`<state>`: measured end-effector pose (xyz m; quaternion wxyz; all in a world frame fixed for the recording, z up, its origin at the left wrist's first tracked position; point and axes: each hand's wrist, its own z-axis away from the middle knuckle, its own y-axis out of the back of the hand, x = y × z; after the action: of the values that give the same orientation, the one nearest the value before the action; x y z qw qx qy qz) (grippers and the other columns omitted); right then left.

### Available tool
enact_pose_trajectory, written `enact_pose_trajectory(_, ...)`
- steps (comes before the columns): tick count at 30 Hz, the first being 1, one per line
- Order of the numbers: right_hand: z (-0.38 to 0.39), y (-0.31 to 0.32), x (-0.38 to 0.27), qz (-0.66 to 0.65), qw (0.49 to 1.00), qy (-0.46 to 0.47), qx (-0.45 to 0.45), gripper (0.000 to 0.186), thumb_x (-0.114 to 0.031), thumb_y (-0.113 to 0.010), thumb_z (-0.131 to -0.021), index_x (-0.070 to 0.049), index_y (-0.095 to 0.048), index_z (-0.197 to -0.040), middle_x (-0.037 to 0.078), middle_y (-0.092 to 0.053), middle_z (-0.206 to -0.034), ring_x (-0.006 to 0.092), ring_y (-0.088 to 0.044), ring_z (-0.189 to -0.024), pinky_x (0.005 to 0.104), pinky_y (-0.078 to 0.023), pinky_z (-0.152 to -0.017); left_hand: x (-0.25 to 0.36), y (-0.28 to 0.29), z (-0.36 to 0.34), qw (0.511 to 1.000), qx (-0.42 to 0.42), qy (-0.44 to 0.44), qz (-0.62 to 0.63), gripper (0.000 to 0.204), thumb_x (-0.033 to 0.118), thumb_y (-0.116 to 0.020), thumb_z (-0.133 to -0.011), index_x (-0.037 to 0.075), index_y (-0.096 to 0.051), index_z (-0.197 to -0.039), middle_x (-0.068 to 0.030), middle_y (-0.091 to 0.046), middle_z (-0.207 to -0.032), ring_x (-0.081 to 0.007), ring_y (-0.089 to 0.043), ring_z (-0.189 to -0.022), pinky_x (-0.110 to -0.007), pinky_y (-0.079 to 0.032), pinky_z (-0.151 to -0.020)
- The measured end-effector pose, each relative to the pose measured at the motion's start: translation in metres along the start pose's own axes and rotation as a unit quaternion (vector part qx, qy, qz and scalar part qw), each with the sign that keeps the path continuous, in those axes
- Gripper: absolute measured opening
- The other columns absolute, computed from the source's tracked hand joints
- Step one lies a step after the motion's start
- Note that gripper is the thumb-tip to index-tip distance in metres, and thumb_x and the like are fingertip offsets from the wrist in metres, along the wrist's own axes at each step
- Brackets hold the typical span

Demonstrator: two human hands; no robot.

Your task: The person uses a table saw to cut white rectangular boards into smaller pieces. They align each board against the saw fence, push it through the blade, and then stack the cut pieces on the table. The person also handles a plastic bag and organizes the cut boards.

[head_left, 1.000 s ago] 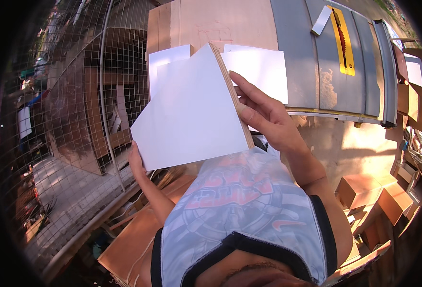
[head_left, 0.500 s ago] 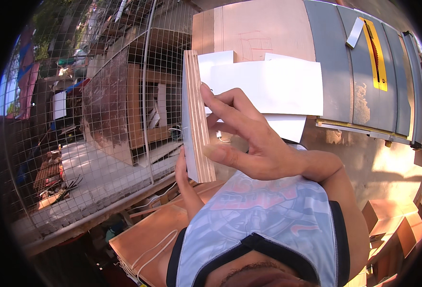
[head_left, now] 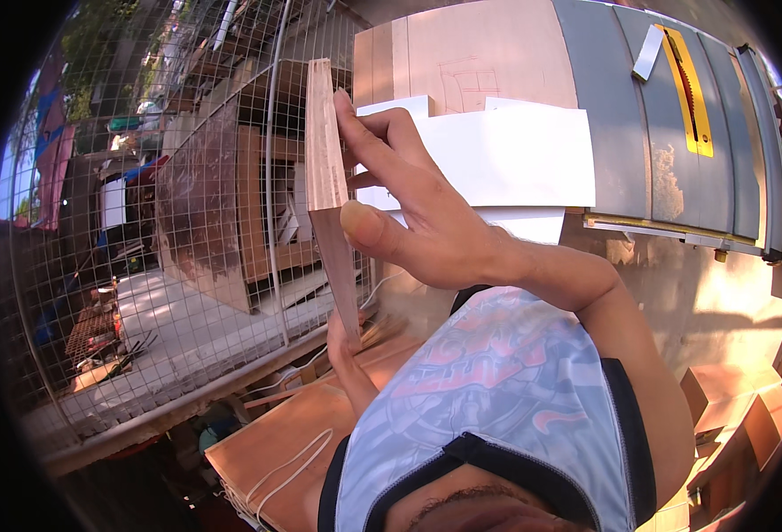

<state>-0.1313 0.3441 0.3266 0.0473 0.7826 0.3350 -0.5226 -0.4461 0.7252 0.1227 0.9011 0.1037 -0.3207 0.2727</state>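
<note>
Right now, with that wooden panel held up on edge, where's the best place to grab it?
Pinch the wooden panel across its thin edge near the upper half, coming from the right side, as the right hand does. It stands upright and narrow, and the left hand props its lower tip.

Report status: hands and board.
Right hand grips board edge-on, upright. Left hand supports its lower end. White sheets on saw table behind.

single head-worn fisheye view looks steeply down from close above the wearer's chest, facing the far saw table point(head_left: 657, 168), edges curved.
</note>
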Motion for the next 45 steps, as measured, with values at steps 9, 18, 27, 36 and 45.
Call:
enact_pose_trajectory(9, 0.06, 0.057, 0.034, -0.155, 0.976, -0.151, -0.019, 0.104, -0.072, -0.066, -0.081, 0.001, -0.043, -0.151, 0.028, -0.051, -0.145, 0.0372, -0.049, -0.137, 0.0463, -0.041, -0.112, 0.034, -0.081, 0.014, 0.911, 0.203, -0.351, 0.073, 0.074, 0.058, -0.031, -0.108, 0.001, -0.035, -0.154, -0.0157, -0.051, -0.147, -0.0285, -0.056, -0.127, -0.039, -0.044, -0.108)
enact_pose_trajectory(18, 0.094, 0.105, 0.025, -0.068, 0.967, -0.152, -0.191, 0.063, -0.015, -0.078, -0.082, 0.002, -0.058, -0.139, 0.02, -0.071, -0.123, 0.0261, -0.07, -0.11, 0.0365, -0.049, -0.101, 0.021, -0.078, -0.006, 0.866, 0.203, -0.395, 0.232, 0.083, 0.073, -0.042, -0.097, 0.015, -0.033, -0.156, -0.0075, -0.037, -0.157, -0.0247, -0.036, -0.144, -0.042, -0.028, -0.12)
enact_pose_trajectory(27, 0.1, 0.114, 0.03, -0.085, 0.975, -0.132, -0.159, 0.058, -0.007, -0.075, -0.084, 0.002, -0.059, -0.138, 0.017, -0.073, -0.115, 0.0212, -0.071, -0.1, 0.0323, -0.051, -0.091, 0.031, -0.102, -0.002, 0.846, 0.17, -0.427, 0.269, 0.072, 0.069, -0.048, -0.097, 0.021, -0.041, -0.15, -0.0048, -0.044, -0.148, -0.0239, -0.04, -0.139, -0.043, -0.032, -0.118)
enact_pose_trajectory(36, 0.093, 0.116, 0.03, -0.089, 0.97, -0.13, -0.184, 0.056, -0.013, -0.071, -0.091, 0.001, -0.055, -0.142, 0.018, -0.069, -0.127, 0.0241, -0.069, -0.109, 0.0349, -0.051, -0.098, 0.031, -0.116, 0.006, 0.84, 0.173, -0.423, 0.292, 0.066, 0.066, -0.047, -0.099, 0.021, -0.043, -0.148, -0.002, -0.046, -0.148, -0.0222, -0.041, -0.139, -0.042, -0.033, -0.118)
enact_pose_trajectory(45, 0.093, 0.113, 0.033, -0.066, 0.977, -0.092, -0.179, 0.057, -0.018, -0.071, -0.091, -0.004, -0.055, -0.144, 0.019, -0.071, -0.124, 0.0264, -0.071, -0.105, 0.037, -0.052, -0.093, 0.029, -0.115, 0.001, 0.831, 0.155, -0.438, 0.306, 0.055, 0.058, -0.049, -0.102, 0.025, -0.044, -0.145, -0.0005, -0.05, -0.143, -0.0206, -0.045, -0.136, -0.041, -0.037, -0.116)
